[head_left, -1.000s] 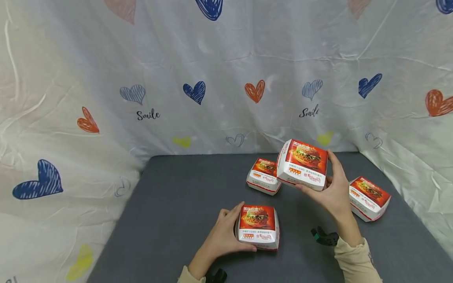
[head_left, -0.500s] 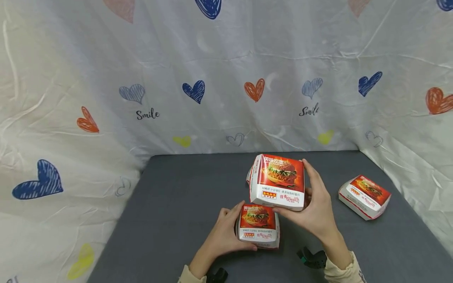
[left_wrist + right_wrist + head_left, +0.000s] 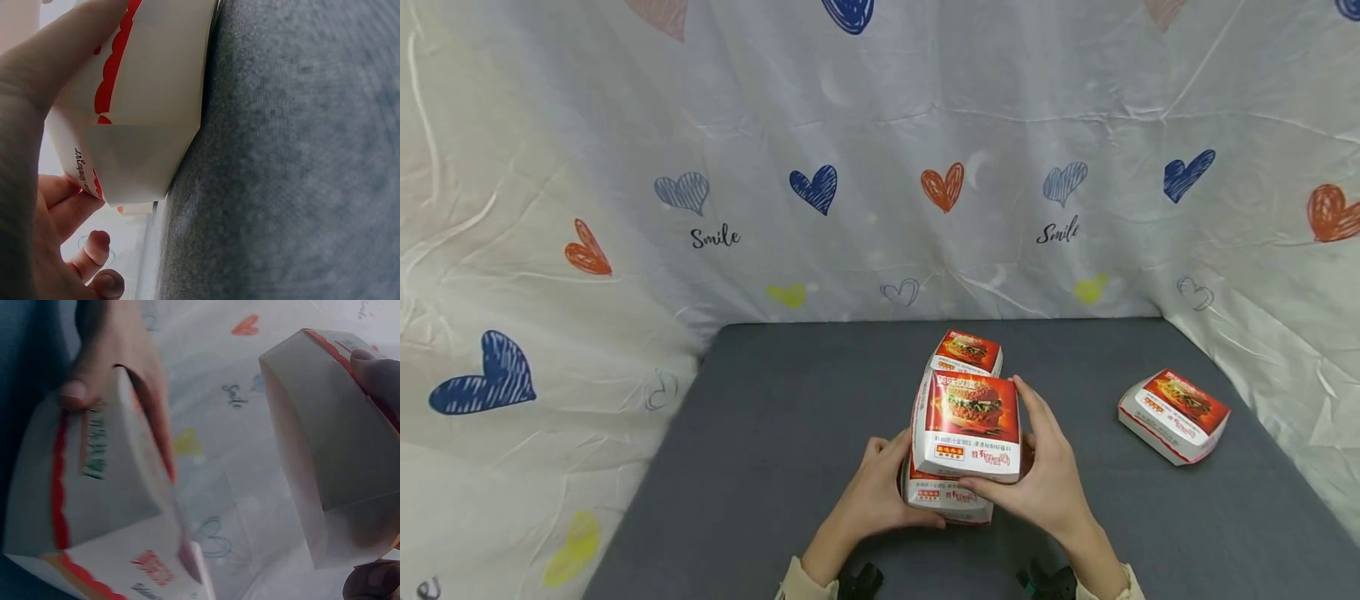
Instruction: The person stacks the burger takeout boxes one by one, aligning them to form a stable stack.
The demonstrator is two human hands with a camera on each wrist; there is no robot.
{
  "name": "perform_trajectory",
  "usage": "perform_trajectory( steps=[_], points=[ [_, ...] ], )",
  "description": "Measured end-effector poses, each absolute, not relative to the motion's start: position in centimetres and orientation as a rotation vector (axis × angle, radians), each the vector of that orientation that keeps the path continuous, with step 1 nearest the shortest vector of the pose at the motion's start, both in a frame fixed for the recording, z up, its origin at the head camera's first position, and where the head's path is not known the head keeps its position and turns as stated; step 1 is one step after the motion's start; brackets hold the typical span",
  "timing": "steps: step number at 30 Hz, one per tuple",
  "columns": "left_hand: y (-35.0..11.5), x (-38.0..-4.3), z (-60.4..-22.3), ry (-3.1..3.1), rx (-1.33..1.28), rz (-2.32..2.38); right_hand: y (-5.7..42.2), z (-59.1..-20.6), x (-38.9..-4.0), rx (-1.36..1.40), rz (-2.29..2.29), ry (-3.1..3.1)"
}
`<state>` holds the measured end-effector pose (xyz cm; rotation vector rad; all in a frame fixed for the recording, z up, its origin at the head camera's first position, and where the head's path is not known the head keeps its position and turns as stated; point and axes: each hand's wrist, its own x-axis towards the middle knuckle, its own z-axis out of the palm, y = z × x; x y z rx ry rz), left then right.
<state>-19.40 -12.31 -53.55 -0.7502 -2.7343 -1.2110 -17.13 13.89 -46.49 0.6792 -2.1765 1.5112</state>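
Note:
A red-and-white burger box (image 3: pixel 951 498) sits on the grey table, with my left hand (image 3: pixel 874 493) gripping its left side between thumb and fingers. In the left wrist view, the base of this box (image 3: pixel 159 81) lies against the table cloth. My right hand (image 3: pixel 1041 479) pinches a second burger box (image 3: pixel 973 427) by its right side, above the first one, and it hides most of that box's top in the head view. From the right wrist, a gap shows between the raised box (image 3: pixel 337 437) and the lower box (image 3: pixel 100 500).
Behind the raised box stands another burger box (image 3: pixel 967 350), partly hidden. One more burger box (image 3: pixel 1176 415) rests at an angle on the right of the grey table (image 3: pixel 790 400). A curtain (image 3: pixel 880 108) printed with hearts hangs behind the table.
My right hand has carried its burger box left and toward me, from beside the rear box to above the box at my left hand. The left hand keeps its grip and place.

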Motion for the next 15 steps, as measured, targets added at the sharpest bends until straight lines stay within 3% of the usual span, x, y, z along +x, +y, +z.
perform_trajectory(
  steps=[15],
  points=[
    [-12.2, -19.6, -53.6, -2.744, -0.754, -1.222, 13.2, -50.3, -16.5, 0.573, 1.354, -2.426]
  ],
)
